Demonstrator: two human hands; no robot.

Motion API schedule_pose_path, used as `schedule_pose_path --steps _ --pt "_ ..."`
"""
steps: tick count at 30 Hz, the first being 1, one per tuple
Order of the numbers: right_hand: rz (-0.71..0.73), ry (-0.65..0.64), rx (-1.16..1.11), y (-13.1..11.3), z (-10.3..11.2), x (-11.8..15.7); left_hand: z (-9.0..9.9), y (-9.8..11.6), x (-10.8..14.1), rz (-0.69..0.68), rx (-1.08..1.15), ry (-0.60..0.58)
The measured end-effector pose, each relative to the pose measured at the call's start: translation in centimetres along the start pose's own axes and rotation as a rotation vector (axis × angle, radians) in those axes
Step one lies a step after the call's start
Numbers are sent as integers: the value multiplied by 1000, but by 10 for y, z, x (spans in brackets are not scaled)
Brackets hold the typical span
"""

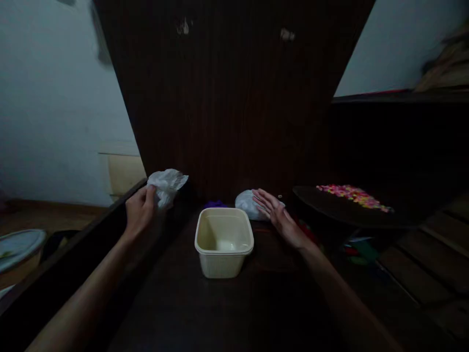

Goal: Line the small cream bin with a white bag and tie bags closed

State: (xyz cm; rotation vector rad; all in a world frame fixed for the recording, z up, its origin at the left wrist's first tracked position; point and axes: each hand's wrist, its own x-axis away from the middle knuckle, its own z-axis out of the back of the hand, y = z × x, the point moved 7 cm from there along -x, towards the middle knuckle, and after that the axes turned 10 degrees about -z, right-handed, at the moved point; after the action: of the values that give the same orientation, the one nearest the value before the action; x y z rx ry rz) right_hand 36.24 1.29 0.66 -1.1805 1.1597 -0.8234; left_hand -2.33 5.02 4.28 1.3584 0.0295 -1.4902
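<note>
My left hand (140,208) is closed on a crumpled white plastic bag (167,185), held up at the left side of the dark wooden surface. On the right, my right hand (275,215) has its fingers stretched out against a rounded, whitish bundle (246,204) that looks like a filled plastic bag; the fingers cover its right part. Between my hands stands a cream plastic tub (224,243), upright and without a lid. Its visible inside holds nothing I can make out.
Behind the tub lies something purple (215,204). A dark wooden panel (227,107) rises at the back. To the right, a dark round board (330,208) bears many small pink and yellow pieces (353,195). A raised edge (73,249) runs along the left, with a tub (20,254) beyond.
</note>
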Motion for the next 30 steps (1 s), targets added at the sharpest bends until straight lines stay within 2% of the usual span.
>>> schedule_pose_path --steps 5,9,15,20,24,30 --pt "41 30 208 -25 -17 -43 -6 18 -16 -32 155 131" --pt "66 -24 211 -24 -41 -75 -22 40 -21 -77 428 191" --pt "59 -84 185 -25 -72 -111 -47 72 -24 -123 526 150" --pt "72 -92 151 -28 -91 -121 -65 95 -24 -167 580 42" --pt "101 -4 190 -32 -84 -123 -72 98 -25 -182 611 -31" --pt "160 212 295 -42 -44 -123 -61 89 -27 -166 597 -18"
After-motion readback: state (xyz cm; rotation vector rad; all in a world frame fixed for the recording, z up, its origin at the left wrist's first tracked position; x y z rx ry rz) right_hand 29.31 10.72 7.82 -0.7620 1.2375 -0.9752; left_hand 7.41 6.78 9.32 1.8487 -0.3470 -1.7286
